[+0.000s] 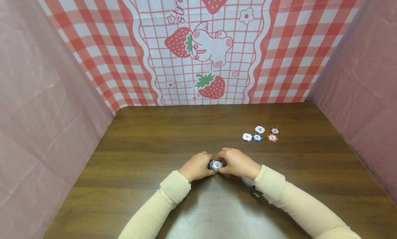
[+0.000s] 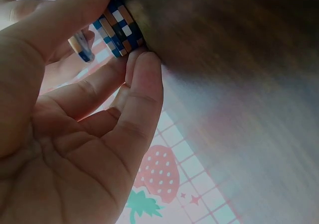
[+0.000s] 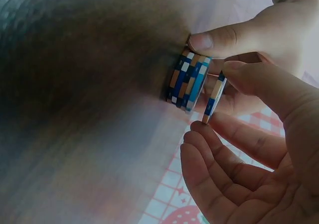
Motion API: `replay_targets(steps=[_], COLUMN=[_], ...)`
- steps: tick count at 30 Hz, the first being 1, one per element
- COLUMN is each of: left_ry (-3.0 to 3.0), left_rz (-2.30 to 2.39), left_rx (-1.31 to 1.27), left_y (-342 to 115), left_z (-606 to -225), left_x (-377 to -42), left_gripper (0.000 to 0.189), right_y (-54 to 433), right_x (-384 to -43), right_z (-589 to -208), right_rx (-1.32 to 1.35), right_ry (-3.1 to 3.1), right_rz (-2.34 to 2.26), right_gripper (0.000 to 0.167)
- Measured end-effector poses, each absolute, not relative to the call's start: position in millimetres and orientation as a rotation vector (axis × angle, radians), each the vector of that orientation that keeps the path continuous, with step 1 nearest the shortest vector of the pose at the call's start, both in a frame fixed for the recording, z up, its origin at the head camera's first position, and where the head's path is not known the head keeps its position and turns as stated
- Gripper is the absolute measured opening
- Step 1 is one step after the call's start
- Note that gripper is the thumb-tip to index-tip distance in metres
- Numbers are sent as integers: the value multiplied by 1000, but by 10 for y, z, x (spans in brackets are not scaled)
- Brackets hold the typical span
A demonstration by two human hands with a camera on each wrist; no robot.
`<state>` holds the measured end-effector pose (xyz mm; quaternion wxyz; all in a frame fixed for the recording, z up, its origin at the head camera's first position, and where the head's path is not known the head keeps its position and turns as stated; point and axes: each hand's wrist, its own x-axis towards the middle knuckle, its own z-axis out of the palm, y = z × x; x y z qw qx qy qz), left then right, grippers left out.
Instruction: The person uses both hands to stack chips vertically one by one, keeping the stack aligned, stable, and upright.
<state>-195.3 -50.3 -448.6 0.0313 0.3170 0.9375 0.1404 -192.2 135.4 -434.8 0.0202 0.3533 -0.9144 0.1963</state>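
Near the table's middle, my left hand (image 1: pixel 197 166) holds a short stack of poker chips (image 3: pixel 185 79) standing on the wood, its thumb and fingers on either side. The stack's edges are patterned in blue, tan and white. My right hand (image 1: pixel 238 163) pinches a single poker chip (image 3: pixel 214 98) between thumb and fingertips, just above the stack and slightly apart from it in the right wrist view. From the head view, a blue-rimmed chip face (image 1: pixel 216 165) shows between both hands; the stack below is mostly hidden.
To the right and farther back lie several loose chips: a white chip (image 1: pixel 247 137), a blue chip (image 1: pixel 257 137), a pinkish-white chip (image 1: pixel 260 129), a black chip (image 1: pixel 275 131) and an orange chip (image 1: pixel 273 137). A checked strawberry cloth (image 1: pixel 279 60) hangs behind the wooden table (image 1: pixel 139 135).
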Motion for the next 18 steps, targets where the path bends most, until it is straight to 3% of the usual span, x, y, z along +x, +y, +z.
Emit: replay_targets(steps=[18], left_ry=[2897], left_rz=[460], left_rx=[1042], left_y=[-517], left_z=[-4528], left_x=[-1962], left_gripper=[28], right_y=[1280], right_x=[-1946], right_z=[-4413], right_rx=[1129], right_ry=[-2816], right_rz=[562], right_gripper=[22])
